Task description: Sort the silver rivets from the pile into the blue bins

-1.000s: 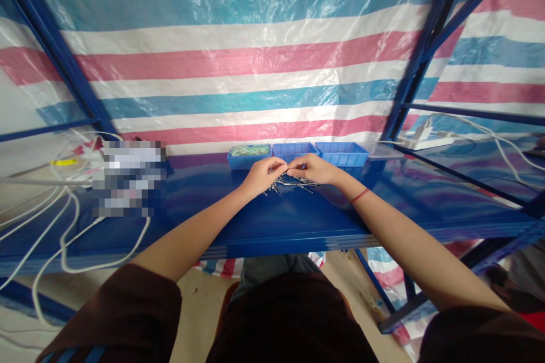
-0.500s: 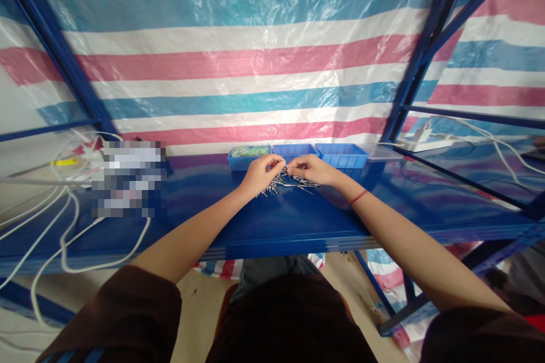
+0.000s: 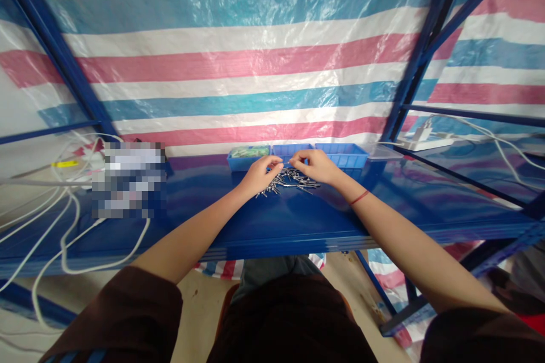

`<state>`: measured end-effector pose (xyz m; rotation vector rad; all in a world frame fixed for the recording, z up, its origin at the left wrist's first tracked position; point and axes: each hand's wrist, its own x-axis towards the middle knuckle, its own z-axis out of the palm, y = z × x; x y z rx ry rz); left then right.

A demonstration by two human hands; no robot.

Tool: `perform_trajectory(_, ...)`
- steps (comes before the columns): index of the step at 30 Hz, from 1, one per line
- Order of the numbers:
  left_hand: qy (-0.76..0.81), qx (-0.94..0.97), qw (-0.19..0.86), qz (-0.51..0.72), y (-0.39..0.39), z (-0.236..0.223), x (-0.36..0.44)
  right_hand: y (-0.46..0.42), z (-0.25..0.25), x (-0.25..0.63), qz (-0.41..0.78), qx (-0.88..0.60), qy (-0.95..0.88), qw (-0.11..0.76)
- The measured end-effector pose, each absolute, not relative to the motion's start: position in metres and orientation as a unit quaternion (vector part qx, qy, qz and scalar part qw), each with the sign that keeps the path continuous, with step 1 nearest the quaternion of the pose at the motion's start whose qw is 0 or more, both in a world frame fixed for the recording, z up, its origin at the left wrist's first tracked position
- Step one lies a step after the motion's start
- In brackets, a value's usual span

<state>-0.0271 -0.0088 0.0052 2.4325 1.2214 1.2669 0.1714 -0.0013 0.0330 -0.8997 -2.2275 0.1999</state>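
Pins: loose heap of thin, silvery metal pins point(image 3: 294, 178) on the glossy dark-blue tabletop point(image 3: 289, 218).
Left hand point(image 3: 260, 174): at the heap's ten o'clock, fingertips curled near the thumb — any hold too small to tell.
Right hand point(image 3: 315, 167): two o'clock, thumb and forefinger nearly meeting; contents unclear.
Rectangular blue plastic bin point(image 3: 344, 155): also two o'clock, farther out.
Risk: a slack pinch could drop something slim — a brushing palm could scatter pins.

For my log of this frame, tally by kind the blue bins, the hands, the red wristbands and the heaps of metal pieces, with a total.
Blue bins: 3
Left hand and right hand: 2
Red wristband: 1
Heap of metal pieces: 1 (pieces too small to count)
Total: 7
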Motion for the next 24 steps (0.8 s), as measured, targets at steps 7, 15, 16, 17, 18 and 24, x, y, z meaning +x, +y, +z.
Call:
perform_trajectory(7, 0.409, 0.858, 0.036, 0.308, -0.014, 0.002, -0.029, 0.021, 0.044, 0.216, -0.097, -0.564, -0.708, 0.415)
perform_trajectory(15, 0.421, 0.887, 0.039, 0.187, -0.022, 0.004, -0.025, 0.03, 0.039, 0.237, -0.088, -0.701, -0.655, 0.268)
perform_trajectory(16, 0.415, 0.889, 0.034, 0.189, -0.022, 0.004, -0.025, 0.031, 0.039, 0.235, -0.082, -0.692, -0.666, 0.267)
perform_trajectory(17, 0.411, 0.891, 0.029, 0.19, -0.021, 0.004, -0.025, 0.031, 0.039, 0.232, -0.078, -0.682, -0.677, 0.268)
perform_trajectory(18, 0.408, 0.892, 0.022, 0.191, -0.021, 0.003, -0.025, 0.03, 0.04, 0.23, -0.075, -0.67, -0.688, 0.271)
perform_trajectory(24, 0.429, 0.869, -0.026, 0.245, -0.018, 0.003, -0.026, 0.013, 0.037, 0.2, 0.061, -0.463, -0.84, 0.276)
